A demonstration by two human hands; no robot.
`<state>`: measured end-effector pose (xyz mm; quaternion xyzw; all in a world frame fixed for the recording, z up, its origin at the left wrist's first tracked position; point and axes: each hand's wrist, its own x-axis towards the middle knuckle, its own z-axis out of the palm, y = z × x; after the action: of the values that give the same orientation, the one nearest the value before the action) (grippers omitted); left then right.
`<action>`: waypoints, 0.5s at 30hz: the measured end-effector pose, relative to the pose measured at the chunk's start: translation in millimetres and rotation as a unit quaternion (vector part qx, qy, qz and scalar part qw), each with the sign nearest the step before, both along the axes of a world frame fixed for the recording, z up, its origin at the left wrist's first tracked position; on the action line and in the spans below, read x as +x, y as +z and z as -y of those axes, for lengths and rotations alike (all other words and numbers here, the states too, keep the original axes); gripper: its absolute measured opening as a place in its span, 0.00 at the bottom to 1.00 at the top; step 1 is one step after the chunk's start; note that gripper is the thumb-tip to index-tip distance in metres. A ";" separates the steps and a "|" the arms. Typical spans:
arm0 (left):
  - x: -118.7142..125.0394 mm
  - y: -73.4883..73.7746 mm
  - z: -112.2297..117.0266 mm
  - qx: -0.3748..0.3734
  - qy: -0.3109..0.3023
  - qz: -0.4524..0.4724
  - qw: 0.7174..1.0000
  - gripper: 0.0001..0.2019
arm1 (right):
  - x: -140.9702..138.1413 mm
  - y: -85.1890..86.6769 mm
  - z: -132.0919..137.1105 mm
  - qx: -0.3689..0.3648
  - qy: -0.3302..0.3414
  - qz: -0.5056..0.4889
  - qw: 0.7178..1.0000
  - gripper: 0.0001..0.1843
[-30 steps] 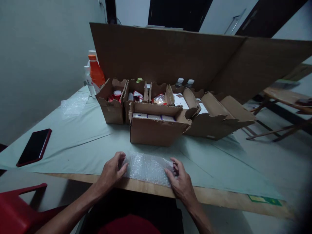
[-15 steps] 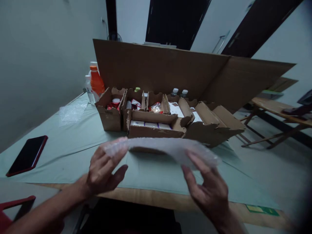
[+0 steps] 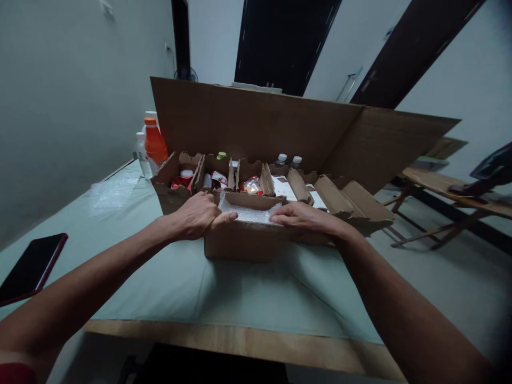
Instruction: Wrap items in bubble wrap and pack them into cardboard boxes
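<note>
A clear sheet of bubble wrap (image 3: 254, 215) lies in the top of the front cardboard box (image 3: 240, 242), its left corner standing up above the rim. At the box's left end is my left hand (image 3: 200, 216), fingers curled and thumb along the front rim, closed at the wrap's left edge. My right hand (image 3: 298, 216) has its fingertips together on the wrap's right edge, just over the box's right end. The white packs seen in this box earlier are hidden under the wrap.
Behind stands a row of open cardboard bins (image 3: 248, 173) with packets and white boxes, backed by a tall cardboard panel (image 3: 256, 117). At left are an orange bottle (image 3: 155, 144), a clear bottle (image 3: 143, 157), more bubble wrap (image 3: 114, 193) and a phone (image 3: 32, 266). A wooden table edge (image 3: 224, 333) runs in front.
Both hands have moved forward and closer together, carrying the bubble wrap from above the table into the front box. The sheet now covers the white packs.
</note>
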<state>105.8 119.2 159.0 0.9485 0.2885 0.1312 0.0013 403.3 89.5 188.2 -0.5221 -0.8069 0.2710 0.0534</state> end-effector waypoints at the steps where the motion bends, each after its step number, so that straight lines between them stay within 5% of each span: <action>1: 1.8 0.3 -2.0 -0.007 -0.001 -0.014 1.000 0.38 | -1.3 -0.4 -4.4 -0.011 -0.002 0.004 1.000 0.21; 5: 3.3 -2.4 -5.7 -0.031 0.011 -0.039 0.999 0.35 | -8.9 -3.9 -17.5 -0.021 -0.001 0.029 0.999 0.15; 9: -6.9 1.1 2.4 0.023 0.050 -0.022 0.998 0.31 | -11.3 -0.5 -19.3 0.024 -0.032 0.135 0.990 0.10; 12: -15.1 9.1 11.2 0.060 0.064 0.048 0.995 0.30 | -7.2 10.3 -9.9 0.097 -0.087 0.176 0.976 0.15; 15: -13.5 11.8 11.7 0.039 0.004 0.079 0.996 0.29 | -7.5 20.2 1.2 0.204 -0.099 0.195 0.954 0.14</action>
<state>92.2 107.5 170.7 0.9333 0.2861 0.2165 -0.0135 395.9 88.3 208.5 -0.6203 -0.7838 -0.0129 0.0272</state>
